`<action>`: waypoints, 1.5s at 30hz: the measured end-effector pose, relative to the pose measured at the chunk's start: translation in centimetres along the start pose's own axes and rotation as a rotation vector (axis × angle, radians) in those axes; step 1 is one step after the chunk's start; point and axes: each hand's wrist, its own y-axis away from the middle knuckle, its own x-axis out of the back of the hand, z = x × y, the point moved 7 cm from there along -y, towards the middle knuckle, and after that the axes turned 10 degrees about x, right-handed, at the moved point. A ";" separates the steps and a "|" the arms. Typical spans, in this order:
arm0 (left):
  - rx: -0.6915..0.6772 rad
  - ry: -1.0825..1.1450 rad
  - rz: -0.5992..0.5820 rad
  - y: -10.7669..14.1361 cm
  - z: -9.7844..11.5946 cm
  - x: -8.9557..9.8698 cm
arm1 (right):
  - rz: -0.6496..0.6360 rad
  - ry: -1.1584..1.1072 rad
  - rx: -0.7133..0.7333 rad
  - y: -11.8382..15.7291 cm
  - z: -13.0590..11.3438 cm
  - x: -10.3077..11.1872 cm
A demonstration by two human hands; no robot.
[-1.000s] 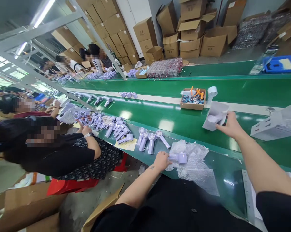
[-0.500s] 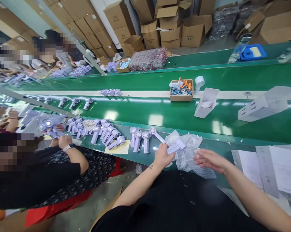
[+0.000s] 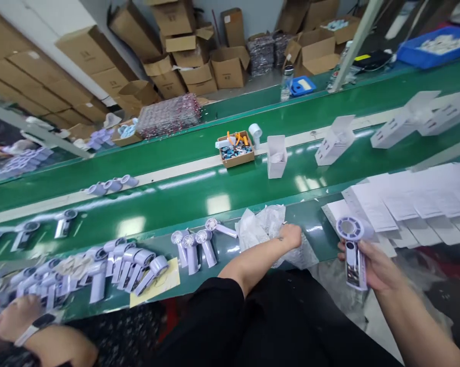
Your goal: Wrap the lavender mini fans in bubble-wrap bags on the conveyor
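My right hand (image 3: 381, 267) is closed around a lavender handheld fan (image 3: 354, 255). The fan stands upright, its round grille and the shiny dark panel on its handle facing me. My left hand (image 3: 292, 236) is curled into a fist over clear bubble-wrap bags (image 3: 258, 227) on the bench. Its fingertips are hidden, so I cannot make out what is in them. Left of the bags lie several lavender fans (image 3: 192, 252), their round heads toward the far side.
More fans (image 3: 126, 262) crowd the bench at left, beside a co-worker's hand (image 3: 19, 316). White boxes (image 3: 278, 158) and a parts carton (image 3: 237, 159) stand along the green conveyor (image 3: 176, 191). White flat boxes (image 3: 398, 199) overlap at right.
The fan that was in my left hand is now in my right, farther right. My left hand has moved onto the bags and closed. The view has turned right.
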 end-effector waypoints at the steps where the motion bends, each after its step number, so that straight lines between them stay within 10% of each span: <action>1: -0.025 -0.015 -0.015 0.0 0.2 0.1 | 0.015 -0.064 -0.018 1.0 0.8 1.0; 6: -0.207 -0.010 0.001 1.4 1.1 1.8 | 0.109 -0.248 -0.128 3.7 5.8 4.1; 13: -0.182 -0.292 -0.264 2.4 2.5 -5.0 | 0.112 -0.238 -0.112 3.3 6.8 3.4; 16: -0.264 -0.229 -0.186 3.7 3.7 -1.4 | 0.065 -0.176 -0.099 3.5 5.3 3.0; 22: -0.465 0.121 0.236 11.0 3.9 12.4 | -0.068 0.073 -0.005 2.2 1.9 1.5; 30: -0.179 0.041 0.334 13.5 -2.1 10.3 | -0.239 0.124 -0.079 0.3 1.9 -2.8; 35: -0.039 0.564 0.427 13.2 -5.5 11.5 | -0.213 0.079 -0.133 -0.1 3.1 -3.2; 40: 0.015 0.803 0.197 8.5 -7.3 12.7 | -0.168 0.082 -0.122 -1.1 3.1 -2.7; 45: 0.146 0.517 0.308 2.6 -9.8 15.6 | -0.146 0.047 -0.129 -1.5 3.3 -2.9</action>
